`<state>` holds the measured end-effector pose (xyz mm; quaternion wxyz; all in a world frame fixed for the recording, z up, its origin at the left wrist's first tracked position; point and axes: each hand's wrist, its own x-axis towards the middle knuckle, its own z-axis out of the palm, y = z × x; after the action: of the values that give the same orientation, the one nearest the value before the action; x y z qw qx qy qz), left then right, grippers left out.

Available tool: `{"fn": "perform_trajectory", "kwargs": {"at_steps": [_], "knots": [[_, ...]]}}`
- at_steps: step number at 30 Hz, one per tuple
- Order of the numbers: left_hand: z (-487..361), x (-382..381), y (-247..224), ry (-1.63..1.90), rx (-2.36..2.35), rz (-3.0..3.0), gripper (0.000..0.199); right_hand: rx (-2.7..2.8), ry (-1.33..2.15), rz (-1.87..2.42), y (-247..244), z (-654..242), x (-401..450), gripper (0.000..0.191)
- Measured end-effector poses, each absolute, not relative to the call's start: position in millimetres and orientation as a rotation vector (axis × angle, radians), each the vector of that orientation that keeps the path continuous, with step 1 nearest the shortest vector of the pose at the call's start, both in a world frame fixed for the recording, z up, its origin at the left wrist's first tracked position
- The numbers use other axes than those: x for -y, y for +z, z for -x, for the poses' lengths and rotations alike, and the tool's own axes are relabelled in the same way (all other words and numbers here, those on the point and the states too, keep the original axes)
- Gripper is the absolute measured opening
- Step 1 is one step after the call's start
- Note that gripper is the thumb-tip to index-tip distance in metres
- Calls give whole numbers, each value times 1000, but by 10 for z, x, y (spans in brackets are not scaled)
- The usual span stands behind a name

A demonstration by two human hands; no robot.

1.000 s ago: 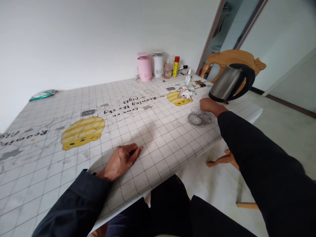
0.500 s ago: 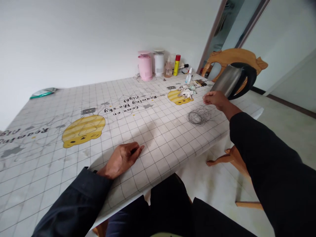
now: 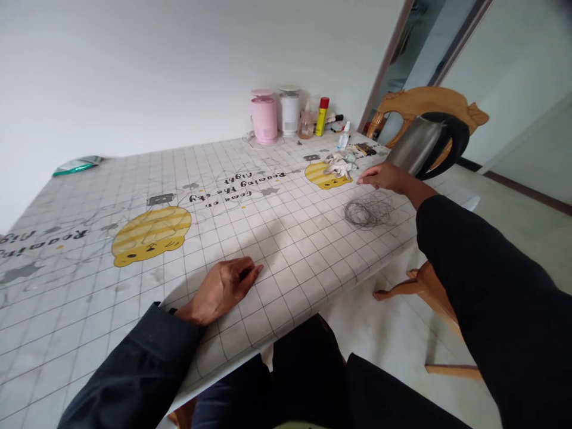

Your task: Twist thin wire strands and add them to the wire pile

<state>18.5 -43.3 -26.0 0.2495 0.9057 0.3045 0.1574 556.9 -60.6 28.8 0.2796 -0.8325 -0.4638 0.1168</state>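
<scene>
A loose tangle of thin dark wire or thread (image 3: 363,213) lies on the table near its right end. Just above and behind it hovers my right hand (image 3: 384,177), its thumb and fingertips pinched together. Whatever they pinch is too fine to make out, though stray strands of the tangle spread up below the hand. My left hand (image 3: 223,285) rests on the gridded tablecloth (image 3: 286,280) near the front edge. Its fingers are curled in, with the thumb against the forefinger, and nothing shows in them.
A crumpled whitish cloth or glove (image 3: 340,164) lies beyond the tangle. At the right end stands a steel kettle (image 3: 415,143) with a black handle. Pink (image 3: 264,118) and white (image 3: 289,110) appliances, bottles and a yellow can (image 3: 322,117) line the wall. A green packet (image 3: 77,165) lies far left.
My right hand has moved a little to the left, its fingertips still pinched. The tangle has shifted slightly to the right and changed shape a little. My left hand stays put.
</scene>
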Motion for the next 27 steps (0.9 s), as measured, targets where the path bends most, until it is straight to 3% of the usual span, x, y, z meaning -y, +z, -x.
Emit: {"fn": "perform_trajectory", "kwargs": {"at_steps": [8, 13, 18, 27], "knots": [[-187, 431, -266, 414, -778, -2492, 40, 1416, 435, 2224, 320, -5715, 447, 19], [-187, 428, -266, 394, -766, -2494, 37, 1746, 523, 2335, 327, -5648, 360, 9], [-176, 417, -283, 386, -747, -2489, 35, 1822, 493, 2505, 209, -5620, 252, 35], [-170, 418, -295, 384, -758, -2488, 39, 1713, 172, 2554, 137, -5590, 332, 42]]}}
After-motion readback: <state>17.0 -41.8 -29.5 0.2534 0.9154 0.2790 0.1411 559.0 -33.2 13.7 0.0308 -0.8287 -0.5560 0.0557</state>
